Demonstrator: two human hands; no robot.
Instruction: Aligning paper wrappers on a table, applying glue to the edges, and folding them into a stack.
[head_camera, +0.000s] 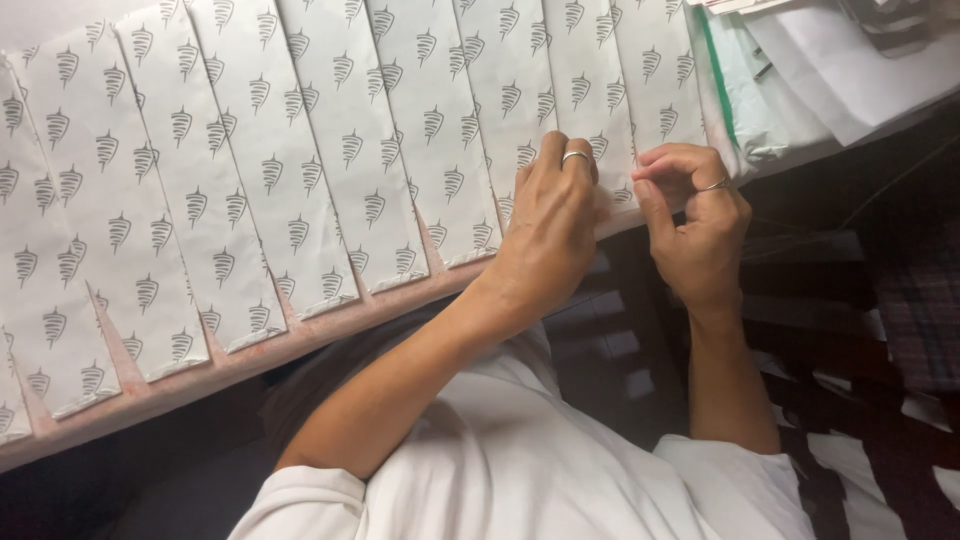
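White sleeves (520, 470) nearest, both hands: left hand (550, 225) flat, covering a paper bag's (590, 90) edge, right hand (695, 215) pinching it.

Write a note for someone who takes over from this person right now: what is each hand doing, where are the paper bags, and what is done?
Left hand: lies flat, pressing on the bottom end of a white patterned paper bag near the table edge; it grips nothing.
Right hand: thumb and forefinger pinch the lower corner of that same bag, at the right end of the row.
Bags: a row of overlapping white bags with a grey printed motif lies fanned across the table, bottom ends toward the person.
Done: the row is laid out.
Left: whatever is being done to the pinched corner; I cannot tell if the other bags have had it.
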